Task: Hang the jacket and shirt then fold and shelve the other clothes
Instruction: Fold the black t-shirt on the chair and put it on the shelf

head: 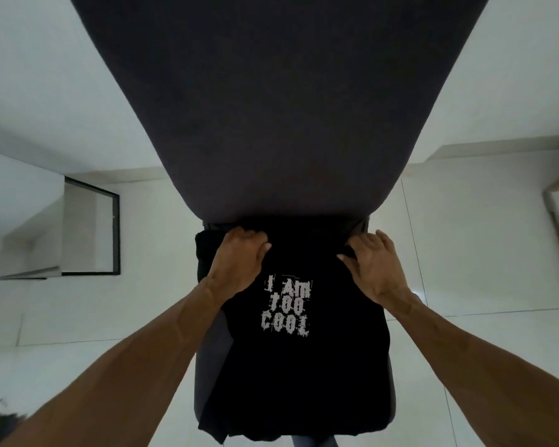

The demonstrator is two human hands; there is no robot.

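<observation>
Biggest thing in view is a dark grey padded surface (278, 108) that fills the top middle and narrows toward the person. It looks like a chair back, but I can't say for sure. Around it is a pale tiled floor (465, 253).

Just below the padded surface, a black t-shirt (304, 382) is spread flat, print side up, over a grey seat (212, 350) that peeks out along both sides. The shirt's far edge is tucked right up against the bottom of the padded surface, and its near hem hangs over the front of the seat.

Both bare forearms come in from the bottom corners, and both hands are at the shirt's far end, one on each side.

- **Left hand:** the left hand (239, 262) is on the far left part. Its fingers (246, 235) are curled over and bunching the fabric at that edge, with the thumb down on the cloth.
- **Right hand:** the right hand (376, 269) is on the far right part. Its fingers are fairly straight and a bit spread, and a small ridge of fabric sits by the thumb. Can't tell if it's pinching or just pressing.

The white "I AM TOO COOL" print (286, 309) sits nearer than the two hands, centred between the wrists.

Off to the left on the floor side there's a black-framed panel (117, 233).
</observation>
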